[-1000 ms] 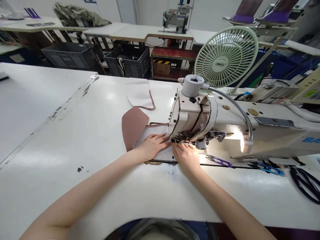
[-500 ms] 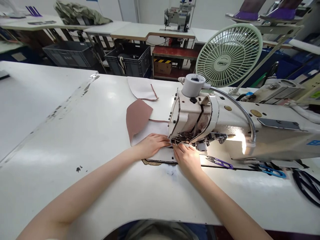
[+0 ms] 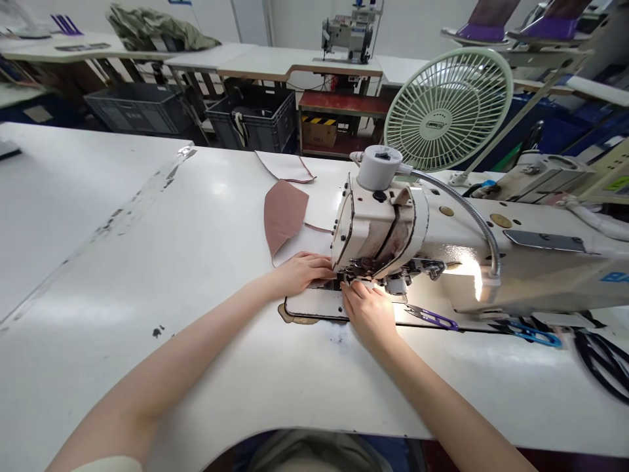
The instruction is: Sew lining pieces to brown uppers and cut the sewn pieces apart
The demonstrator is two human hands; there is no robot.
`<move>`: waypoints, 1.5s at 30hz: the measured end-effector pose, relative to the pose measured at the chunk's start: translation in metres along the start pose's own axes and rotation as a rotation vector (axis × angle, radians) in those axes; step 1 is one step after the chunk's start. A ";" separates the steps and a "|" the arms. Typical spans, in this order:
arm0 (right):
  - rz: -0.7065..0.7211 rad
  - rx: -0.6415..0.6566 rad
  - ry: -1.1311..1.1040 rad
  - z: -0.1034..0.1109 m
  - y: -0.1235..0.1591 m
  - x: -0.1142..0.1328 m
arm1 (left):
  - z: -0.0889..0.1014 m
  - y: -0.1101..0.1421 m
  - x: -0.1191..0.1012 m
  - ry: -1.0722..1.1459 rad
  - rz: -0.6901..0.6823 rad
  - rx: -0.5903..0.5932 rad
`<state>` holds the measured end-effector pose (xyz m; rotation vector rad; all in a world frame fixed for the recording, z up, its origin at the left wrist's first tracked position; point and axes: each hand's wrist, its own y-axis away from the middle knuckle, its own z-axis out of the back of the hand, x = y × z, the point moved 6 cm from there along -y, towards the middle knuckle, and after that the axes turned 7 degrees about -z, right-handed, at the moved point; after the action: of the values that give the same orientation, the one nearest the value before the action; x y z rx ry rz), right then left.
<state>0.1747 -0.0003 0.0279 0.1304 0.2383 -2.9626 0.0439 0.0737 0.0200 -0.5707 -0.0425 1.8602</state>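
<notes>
A pinkish-brown fabric piece [image 3: 284, 213] with a white underside lies left of the sewing machine head [image 3: 376, 226], partly folded over. My left hand [image 3: 304, 272] rests flat on it beside the needle area, fingers stretched toward the machine. Close by on the right, my right hand [image 3: 369, 308] lies on the machine bed in front of the presser foot, its fingers extended. Its fingertips reach under the machine head and are partly hidden, as is the fabric there. Farther back sits a second white-backed piece [image 3: 285, 165] with a reddish edge.
Purple thread snips [image 3: 432, 318] lie on the machine bed to the right, with blue snips [image 3: 534, 334] beyond. A green fan [image 3: 445, 108] stands behind the machine. Past the white table [image 3: 206, 216] are grey crates [image 3: 255, 121] and another sewing machine [image 3: 346, 39].
The brown fabric piece has shifted right and slightly away from me. My left hand has moved a little the same way, while my right hand stays almost in place.
</notes>
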 end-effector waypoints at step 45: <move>-0.119 -0.238 -0.038 0.054 0.079 -0.105 | -0.003 0.128 -0.050 1.129 0.929 -0.210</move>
<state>0.2879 -0.0697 0.0797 0.0298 0.6101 -3.0201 -0.0550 -0.0187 -0.0035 -1.9499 0.9138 2.0980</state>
